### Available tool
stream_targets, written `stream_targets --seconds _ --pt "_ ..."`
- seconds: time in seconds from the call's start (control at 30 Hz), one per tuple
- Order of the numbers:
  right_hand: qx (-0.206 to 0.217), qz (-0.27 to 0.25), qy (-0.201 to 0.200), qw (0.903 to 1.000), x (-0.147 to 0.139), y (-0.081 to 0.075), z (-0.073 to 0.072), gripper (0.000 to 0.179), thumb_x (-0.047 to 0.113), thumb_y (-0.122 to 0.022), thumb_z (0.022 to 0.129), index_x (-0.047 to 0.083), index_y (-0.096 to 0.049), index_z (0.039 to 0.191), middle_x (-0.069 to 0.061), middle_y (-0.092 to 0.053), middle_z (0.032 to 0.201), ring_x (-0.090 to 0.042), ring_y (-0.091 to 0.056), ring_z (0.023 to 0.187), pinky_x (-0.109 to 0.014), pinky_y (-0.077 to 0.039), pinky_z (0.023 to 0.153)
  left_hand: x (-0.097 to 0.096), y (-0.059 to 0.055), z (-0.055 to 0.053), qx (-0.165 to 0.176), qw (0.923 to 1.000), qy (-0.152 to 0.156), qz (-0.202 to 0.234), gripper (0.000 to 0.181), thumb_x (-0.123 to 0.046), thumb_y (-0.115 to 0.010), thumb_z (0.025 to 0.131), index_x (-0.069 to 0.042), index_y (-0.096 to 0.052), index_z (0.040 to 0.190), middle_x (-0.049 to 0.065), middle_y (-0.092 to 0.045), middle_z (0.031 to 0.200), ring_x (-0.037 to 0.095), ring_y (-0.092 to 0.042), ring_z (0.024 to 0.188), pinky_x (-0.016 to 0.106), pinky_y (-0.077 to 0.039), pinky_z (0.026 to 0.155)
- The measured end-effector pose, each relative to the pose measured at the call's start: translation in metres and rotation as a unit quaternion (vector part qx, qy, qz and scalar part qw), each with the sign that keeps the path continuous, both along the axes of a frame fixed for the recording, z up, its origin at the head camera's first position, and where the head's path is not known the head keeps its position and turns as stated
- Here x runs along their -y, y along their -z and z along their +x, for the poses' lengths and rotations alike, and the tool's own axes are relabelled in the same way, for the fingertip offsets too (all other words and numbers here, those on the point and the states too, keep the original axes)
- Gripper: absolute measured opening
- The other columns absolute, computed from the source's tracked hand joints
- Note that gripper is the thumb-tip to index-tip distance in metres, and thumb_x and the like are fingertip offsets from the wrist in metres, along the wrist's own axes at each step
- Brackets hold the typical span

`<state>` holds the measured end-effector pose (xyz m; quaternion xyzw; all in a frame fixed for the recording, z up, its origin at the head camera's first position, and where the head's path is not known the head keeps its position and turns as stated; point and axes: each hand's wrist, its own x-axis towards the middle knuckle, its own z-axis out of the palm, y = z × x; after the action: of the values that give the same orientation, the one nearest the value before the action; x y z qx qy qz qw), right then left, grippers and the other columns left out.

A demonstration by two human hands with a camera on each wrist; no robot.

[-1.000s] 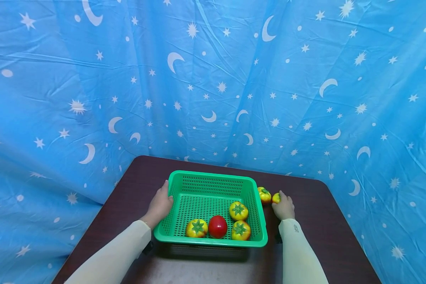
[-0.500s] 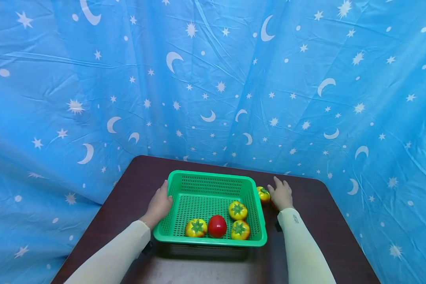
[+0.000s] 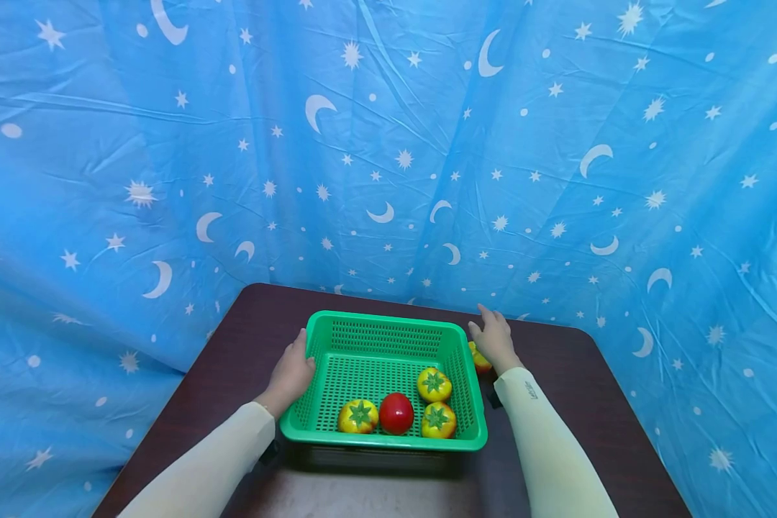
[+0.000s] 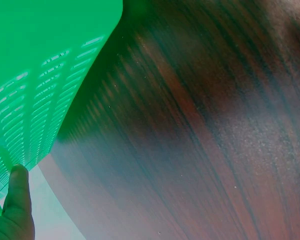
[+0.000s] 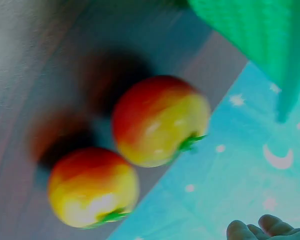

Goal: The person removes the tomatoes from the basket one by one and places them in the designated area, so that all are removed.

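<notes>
My left hand (image 3: 290, 374) grips the left rim of a green plastic basket (image 3: 382, 440). In the left wrist view, one finger (image 4: 19, 195) touches the basket's slotted wall (image 4: 45, 30). Inside the basket lie a red tomato (image 3: 396, 414) and several yellow-red tomatoes (image 3: 433, 385) with green star-shaped tops. Past the right side, my right hand (image 3: 496, 339) hovers with fingers spread, holding nothing. Below it is a yellow-red tomato (image 3: 482, 361), partly covered. Two tomatoes on the table, one nearer the basket (image 5: 162, 120) and one farther (image 5: 93, 187), show in the right wrist view.
The dark wooden table (image 3: 596, 403) has rounded far corners and reaches back to a blue curtain (image 3: 388, 158) printed with moons and stars. Bare tabletop shows on both sides of the basket.
My right hand has let go of the outer tomato, lifted, and shifted left toward the tomato beside the basket. The left hand and the basket stay put.
</notes>
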<state>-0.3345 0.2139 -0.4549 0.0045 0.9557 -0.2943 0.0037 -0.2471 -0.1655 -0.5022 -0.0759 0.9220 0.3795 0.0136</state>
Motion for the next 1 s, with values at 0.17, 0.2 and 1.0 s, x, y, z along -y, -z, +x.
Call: stream_targets --seconds 0.17,0.2,1.0 --pt "-0.013 -0.006 -0.027 0.9995 0.016 -0.01 -0.001 0.058 0.035 -0.045 0.099 0.019 -0.024 0.151 -0.02 -0.015 0.156 -0.042 -0.012 0.144 -0.064 -0.023 0.109 0.001 0.0 0.0 0.003 1.0 0.002 0.001 0.068 -0.014 -0.042 0.099 -0.009 -0.001 0.153 0.024 -0.03 0.148 0.039 -0.037 0.134 0.057 -0.039 0.102" --pt "-0.015 -0.006 -0.033 0.9993 0.019 -0.012 -0.001 0.059 0.035 -0.045 0.099 0.019 -0.024 0.151 -0.02 -0.015 0.156 -0.042 -0.012 0.144 -0.064 -0.024 0.109 0.001 0.0 0.0 0.003 1.0 0.002 0.001 0.068 -0.014 -0.042 0.099 -0.009 -0.001 0.153 0.024 -0.03 0.148 0.039 -0.037 0.134 0.057 -0.039 0.102" --pt "-0.037 -0.019 -0.151 0.9876 0.076 -0.025 0.016 0.055 0.033 -0.048 0.098 0.026 -0.028 0.149 -0.01 -0.02 0.157 -0.034 -0.015 0.145 -0.06 -0.027 0.11 -0.001 -0.002 0.001 0.004 1.0 -0.002 -0.005 0.068 -0.013 -0.042 0.098 -0.008 -0.002 0.153 0.025 -0.03 0.148 0.04 -0.036 0.135 0.057 -0.037 0.104"
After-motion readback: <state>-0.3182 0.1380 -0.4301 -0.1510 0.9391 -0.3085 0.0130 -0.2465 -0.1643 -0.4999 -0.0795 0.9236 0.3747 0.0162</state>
